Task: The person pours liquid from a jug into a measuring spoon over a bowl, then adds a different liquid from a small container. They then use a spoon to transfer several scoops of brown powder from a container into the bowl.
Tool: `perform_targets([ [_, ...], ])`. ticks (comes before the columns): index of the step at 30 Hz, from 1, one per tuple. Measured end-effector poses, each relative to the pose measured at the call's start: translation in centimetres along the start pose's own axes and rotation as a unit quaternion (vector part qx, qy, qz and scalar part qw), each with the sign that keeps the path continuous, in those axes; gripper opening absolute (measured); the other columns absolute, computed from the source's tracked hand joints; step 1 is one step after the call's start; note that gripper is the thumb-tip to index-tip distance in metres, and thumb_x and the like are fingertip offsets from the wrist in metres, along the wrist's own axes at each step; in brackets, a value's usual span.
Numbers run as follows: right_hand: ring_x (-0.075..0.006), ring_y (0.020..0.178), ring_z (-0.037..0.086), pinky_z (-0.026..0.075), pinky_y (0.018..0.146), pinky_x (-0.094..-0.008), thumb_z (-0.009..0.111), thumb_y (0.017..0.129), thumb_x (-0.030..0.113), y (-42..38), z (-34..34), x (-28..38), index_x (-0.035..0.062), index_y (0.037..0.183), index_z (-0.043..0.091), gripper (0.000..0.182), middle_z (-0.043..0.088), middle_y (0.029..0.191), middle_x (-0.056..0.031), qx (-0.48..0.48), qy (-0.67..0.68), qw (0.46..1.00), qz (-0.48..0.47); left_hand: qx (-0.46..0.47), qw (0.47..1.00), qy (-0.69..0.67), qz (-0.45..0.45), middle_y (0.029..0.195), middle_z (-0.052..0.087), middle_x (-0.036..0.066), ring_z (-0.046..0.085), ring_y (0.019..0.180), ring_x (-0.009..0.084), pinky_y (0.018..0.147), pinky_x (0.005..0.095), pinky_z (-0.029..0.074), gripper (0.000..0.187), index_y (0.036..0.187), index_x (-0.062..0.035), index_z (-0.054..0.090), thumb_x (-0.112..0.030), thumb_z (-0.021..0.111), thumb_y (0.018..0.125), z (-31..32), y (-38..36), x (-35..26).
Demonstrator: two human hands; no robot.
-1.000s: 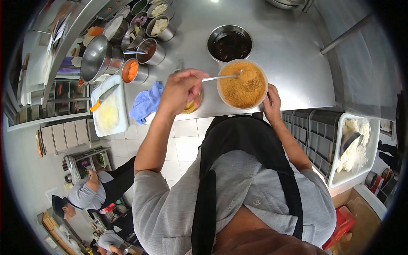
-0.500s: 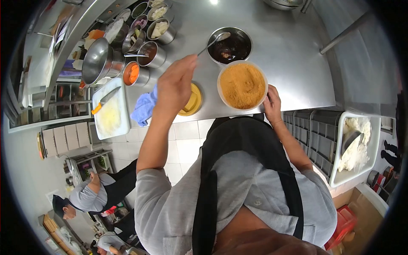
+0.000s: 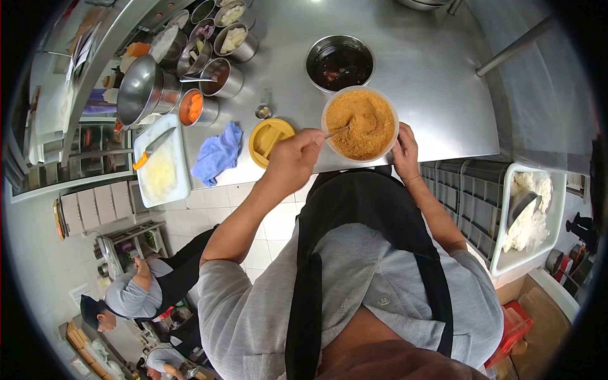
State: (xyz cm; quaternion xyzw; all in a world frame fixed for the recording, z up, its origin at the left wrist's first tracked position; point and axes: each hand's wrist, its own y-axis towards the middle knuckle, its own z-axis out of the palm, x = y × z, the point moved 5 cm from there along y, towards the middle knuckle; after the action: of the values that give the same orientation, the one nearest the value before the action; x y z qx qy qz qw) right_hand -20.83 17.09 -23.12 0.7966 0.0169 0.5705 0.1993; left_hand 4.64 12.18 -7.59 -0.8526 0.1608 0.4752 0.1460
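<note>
My left hand (image 3: 296, 161) is closed around the handle of a spoon (image 3: 337, 132), whose bowl is sunk in orange-brown powder (image 3: 367, 120). That powder fills a round, clear plastic tub (image 3: 325, 120) at the table's front edge. On the tub's right side, my right hand (image 3: 406, 152) grips the wall. Just behind the tub stands a steel bowl (image 3: 310, 63) holding dark liquid (image 3: 342, 66). Left of the tub, a yellow lid (image 3: 256, 142) lies partly behind my left hand.
A blue cloth (image 3: 217, 155), a small measuring spoon (image 3: 263, 111) and a white cutting board (image 3: 174, 183) with a knife (image 3: 158, 140) lie leftward. Several steel pots (image 3: 227, 79) stand behind. A white bin (image 3: 551, 234) is at right. Another person (image 3: 139, 291) stands lower left.
My left hand has moved down and right, bringing the spoon from over the dark liquid into the powder. The lid and measuring spoon are now more exposed. My right hand stays on the tub.
</note>
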Motion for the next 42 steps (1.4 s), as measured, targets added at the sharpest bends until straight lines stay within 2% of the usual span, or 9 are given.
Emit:
perform_targets([
  [6, -0.0324, 0.110, 0.055, 0.042, 0.096, -0.0382, 0.059, 0.090, 0.026, 0.0, 0.0, 0.1, -0.0041, 0.113, 0.059, 0.038, 0.058, 0.116, -0.0194, 0.002, -0.012, 1.000, 0.005, 0.007, 0.970, -0.182, -0.159, 0.058, 0.049, 0.002, 0.051, 0.044, 0.0103, 0.043, 0.0244, 0.041, 0.021, 0.100, 0.0035, 0.065, -0.015, 0.055, 0.095, -2.5, 1.5, -0.5],
  [17, -0.0320, 0.110, 0.055, 0.042, 0.096, -0.0383, 0.060, 0.089, 0.021, 0.2, 0.0, 0.8, -0.0040, 0.113, 0.059, 0.034, 0.058, 0.116, -0.0192, -0.008, 0.004, 1.000, -0.003, -0.070, 0.988, -0.123, -0.058, 0.065, 0.058, 0.005, 0.058, 0.053, 0.0157, 0.050, 0.0296, 0.049, 0.020, 0.103, 0.0005, 0.065, -0.012, 0.054, 0.093, -5.4, 6.9, -0.5],
  [20, -0.0322, 0.109, 0.055, 0.042, 0.096, -0.0382, 0.060, 0.089, 0.021, 0.0, 0.0, 0.7, -0.0039, 0.112, 0.059, 0.035, 0.058, 0.115, -0.0192, -0.007, -0.007, 1.000, -0.001, -0.128, 0.910, 0.259, 0.298, 0.080, 0.066, 0.013, 0.065, 0.066, 0.0275, 0.064, 0.0376, 0.054, 0.019, 0.105, -0.0005, 0.065, -0.010, 0.054, 0.092, -3.0, 7.2, -1.1],
  [23, -0.0325, 0.109, 0.056, 0.043, 0.095, -0.0382, 0.061, 0.089, 0.022, 0.4, 0.0, 0.5, -0.0039, 0.112, 0.059, 0.035, 0.058, 0.115, -0.0193, -0.010, -0.014, 1.000, -0.007, -0.185, 0.909, 0.223, 0.301, 0.093, 0.067, 0.018, 0.065, 0.081, 0.0344, 0.075, 0.0422, 0.052, 0.020, 0.107, 0.0000, 0.064, -0.007, 0.056, 0.090, -4.1, 5.0, -2.4],
  [30, -0.0326, 0.109, 0.056, 0.043, 0.095, -0.0384, 0.062, 0.088, 0.023, 0.0, 0.0, 0.1, -0.0043, 0.113, 0.058, 0.037, 0.058, 0.116, -0.0198, -0.011, -0.003, 1.000, -0.008, 0.022, 0.947, 0.235, 0.218, 0.102, 0.068, 0.016, 0.066, 0.089, 0.0311, 0.079, 0.0357, 0.052, 0.020, 0.107, -0.0007, 0.065, -0.012, 0.057, 0.093, -2.3, 0.4, -3.4],
  [33, -0.0322, 0.109, 0.055, 0.043, 0.095, -0.0383, 0.062, 0.089, 0.024, -0.1, 0.0, 0.1, -0.0042, 0.113, 0.059, 0.037, 0.058, 0.116, -0.0198, -0.009, 0.003, 1.000, -0.005, 0.013, 0.959, 0.204, 0.199, 0.101, 0.068, 0.017, 0.066, 0.090, 0.0319, 0.080, 0.0367, 0.052, 0.021, 0.108, -0.0015, 0.065, -0.014, 0.057, 0.093, 0.4, 0.5, -0.9],
  [34, -0.0320, 0.109, 0.055, 0.043, 0.096, -0.0383, 0.062, 0.089, 0.024, 0.0, 0.0, 0.1, -0.0042, 0.113, 0.059, 0.037, 0.058, 0.116, -0.0198, -0.007, 0.005, 1.000, -0.004, -0.029, 0.960, 0.152, 0.234, 0.086, 0.067, 0.013, 0.066, 0.073, 0.0265, 0.068, 0.0336, 0.053, 0.021, 0.108, -0.0010, 0.064, -0.014, 0.056, 0.093, 0.9, 0.4, -1.0],
  [37, -0.0320, 0.110, 0.055, 0.043, 0.096, -0.0382, 0.061, 0.089, 0.024, 0.0, 0.0, 0.2, -0.0040, 0.113, 0.059, 0.037, 0.058, 0.116, -0.0198, -0.008, 0.004, 1.000, -0.001, 0.015, 0.997, -0.059, -0.037, 0.067, 0.058, 0.005, 0.057, 0.051, 0.0171, 0.049, 0.0287, 0.048, 0.020, 0.106, 0.0010, 0.064, -0.011, 0.054, 0.093, 1.5, 0.9, 1.3],
  [42, -0.0319, 0.109, 0.055, 0.043, 0.096, -0.0380, 0.061, 0.089, 0.022, 0.0, -0.1, 0.2, -0.0046, 0.113, 0.058, 0.036, 0.058, 0.116, -0.0199, -0.005, -0.001, 1.000, -0.007, 0.036, 0.944, -0.274, -0.181, 0.059, 0.048, 0.002, 0.042, 0.042, 0.0098, 0.041, 0.0276, 0.045, 0.019, 0.100, 0.0046, 0.063, -0.010, 0.054, 0.092, -1.3, 2.1, 1.1],
])
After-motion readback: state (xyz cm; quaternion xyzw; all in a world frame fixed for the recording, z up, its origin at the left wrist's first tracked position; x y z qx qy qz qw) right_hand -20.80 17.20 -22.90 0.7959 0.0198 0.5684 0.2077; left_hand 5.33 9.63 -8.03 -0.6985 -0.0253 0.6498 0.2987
